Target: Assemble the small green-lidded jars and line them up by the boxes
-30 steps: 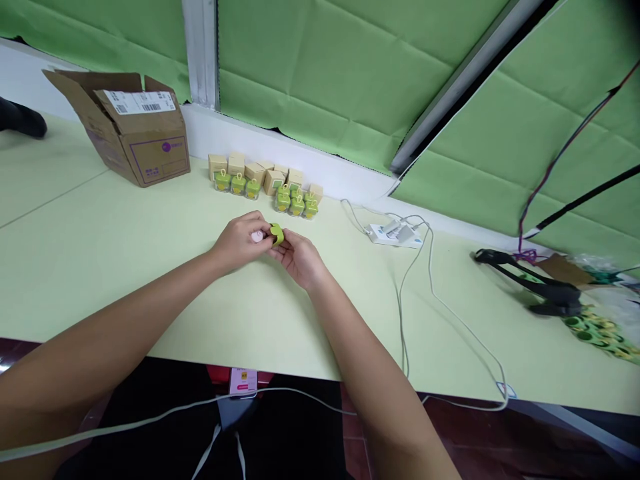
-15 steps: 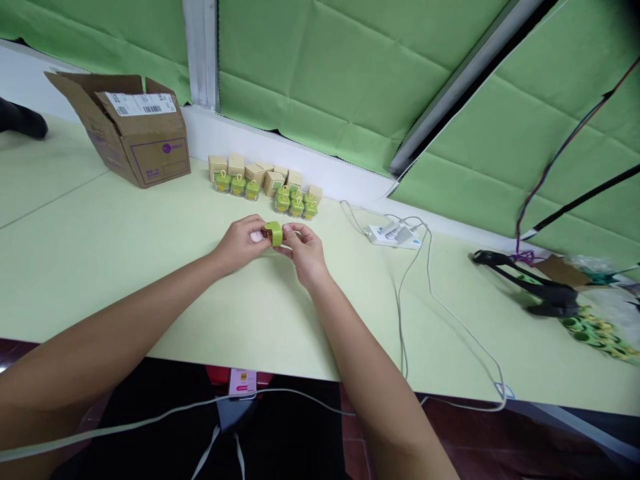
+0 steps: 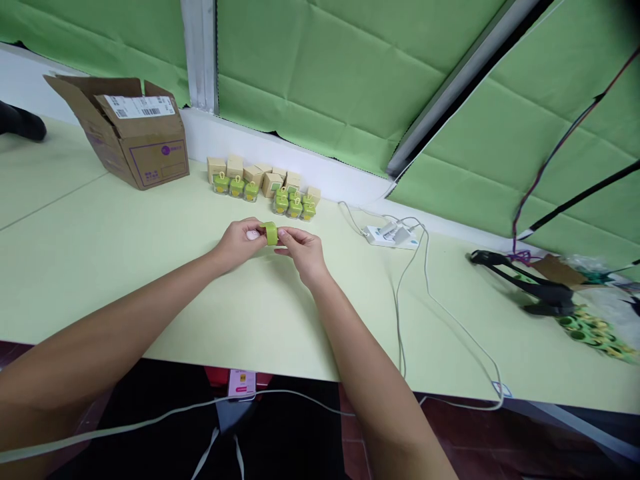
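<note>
Between my hands, just above the pale green table [image 3: 100,200], is a small green plastic ring [image 3: 271,233]. My left hand [image 3: 237,243] pinches it from the left, with a small pale pink spot [image 3: 253,235] showing at the fingers; I cannot tell what that spot is. My right hand [image 3: 303,253] holds the ring's other side with its fingertips. Farther back stand several green items in clear cubes [image 3: 280,200], with several small kraft boxes [image 3: 260,175] behind them.
An open cardboard box [image 3: 145,137] stands at the back left. To the right, a white power strip [image 3: 390,235] trails grey cables over the table edge. A black clamp stand [image 3: 530,283] and green patterned items [image 3: 593,333] lie at the far right.
The green ring has turned and now sits upright between both hands' fingertips. My right hand has moved from under it to its right side.
</note>
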`<state>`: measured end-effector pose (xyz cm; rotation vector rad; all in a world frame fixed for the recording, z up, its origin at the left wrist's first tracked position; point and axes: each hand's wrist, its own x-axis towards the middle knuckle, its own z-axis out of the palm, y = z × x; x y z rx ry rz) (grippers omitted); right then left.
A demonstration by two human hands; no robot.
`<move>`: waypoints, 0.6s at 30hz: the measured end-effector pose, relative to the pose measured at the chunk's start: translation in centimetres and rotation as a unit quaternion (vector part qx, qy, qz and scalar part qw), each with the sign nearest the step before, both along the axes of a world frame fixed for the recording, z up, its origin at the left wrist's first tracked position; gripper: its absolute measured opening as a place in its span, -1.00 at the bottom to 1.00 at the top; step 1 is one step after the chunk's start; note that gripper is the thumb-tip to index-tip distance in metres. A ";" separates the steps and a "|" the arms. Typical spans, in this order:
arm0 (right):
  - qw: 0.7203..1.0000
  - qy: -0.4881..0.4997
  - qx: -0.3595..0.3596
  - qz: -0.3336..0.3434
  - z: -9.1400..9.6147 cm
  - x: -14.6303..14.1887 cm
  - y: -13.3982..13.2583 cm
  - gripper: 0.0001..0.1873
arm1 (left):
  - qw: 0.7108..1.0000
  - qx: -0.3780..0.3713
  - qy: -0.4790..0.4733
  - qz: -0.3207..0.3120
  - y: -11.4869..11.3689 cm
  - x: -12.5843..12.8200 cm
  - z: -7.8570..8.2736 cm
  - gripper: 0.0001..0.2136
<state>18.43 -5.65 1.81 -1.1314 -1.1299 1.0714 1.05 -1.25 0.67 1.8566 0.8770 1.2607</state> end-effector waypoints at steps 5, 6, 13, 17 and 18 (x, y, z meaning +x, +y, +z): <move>0.999 0.013 -0.013 0.031 0.3 -0.4 -0.3 -0.52 | 1.000 0.007 0.005 0.024 -0.1 0.0 0.2 -0.87; 0.999 0.017 -0.010 0.042 0.4 -0.5 -0.3 -0.51 | 1.000 0.012 0.006 0.023 -0.1 0.0 0.2 -0.86; 0.996 -0.016 0.024 0.082 0.1 -1.2 -0.5 -0.49 | 0.997 0.055 0.051 0.011 -0.8 0.1 0.5 -0.82; 0.998 -0.031 0.020 0.060 0.1 -0.6 -0.1 -0.55 | 0.997 0.057 0.048 0.029 -0.7 0.0 0.5 -0.88; 0.998 -0.030 0.017 0.045 0.0 -0.3 0.1 -0.58 | 0.997 0.049 0.043 0.037 -0.7 -0.1 0.6 -0.89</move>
